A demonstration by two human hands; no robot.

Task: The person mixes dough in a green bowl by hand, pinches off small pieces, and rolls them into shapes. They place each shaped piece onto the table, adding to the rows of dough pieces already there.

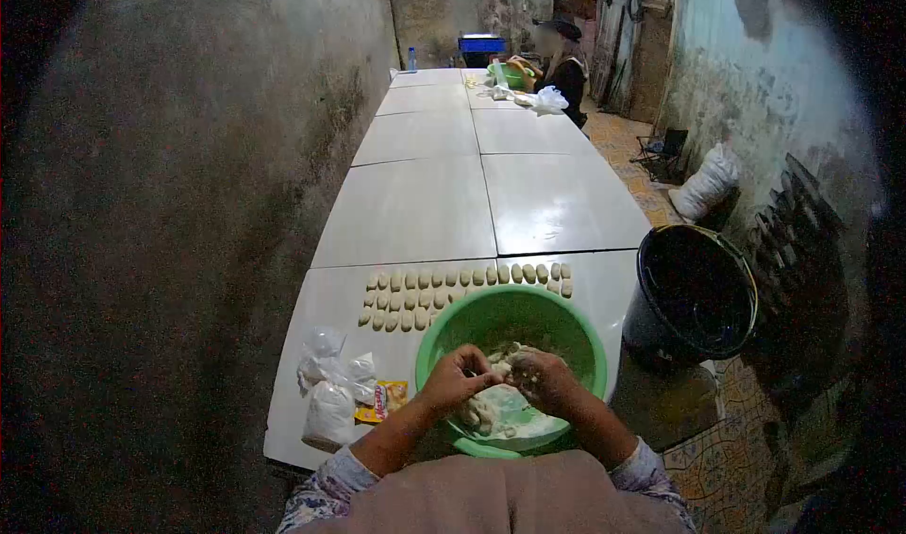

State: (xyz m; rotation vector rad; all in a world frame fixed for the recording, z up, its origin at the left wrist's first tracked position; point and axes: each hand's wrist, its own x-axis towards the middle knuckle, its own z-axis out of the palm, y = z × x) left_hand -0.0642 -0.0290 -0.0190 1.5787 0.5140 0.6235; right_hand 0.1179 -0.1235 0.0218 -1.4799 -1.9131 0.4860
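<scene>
A wide green basin [590, 331] sits at the near end of the table, with crumbly pale dough [486, 416] and white flour inside. Over the basin, my left hand [460, 379] has its thumb and fingers pinched together on a bit of dough. Close beside it, my right hand [547, 381], dusted with flour, is curled round dough, its fingertips partly hidden. Just beyond the basin, several small oblong dough pieces [409, 299] lie in rows on the white tabletop.
Left of the basin are a bag of white powder [329, 415], smaller clear bags [361, 368] and a yellow packet [382, 401]. A black bucket [651, 303] stands at the right. At the table's far end, a person [564, 72] is by another green basin [510, 76].
</scene>
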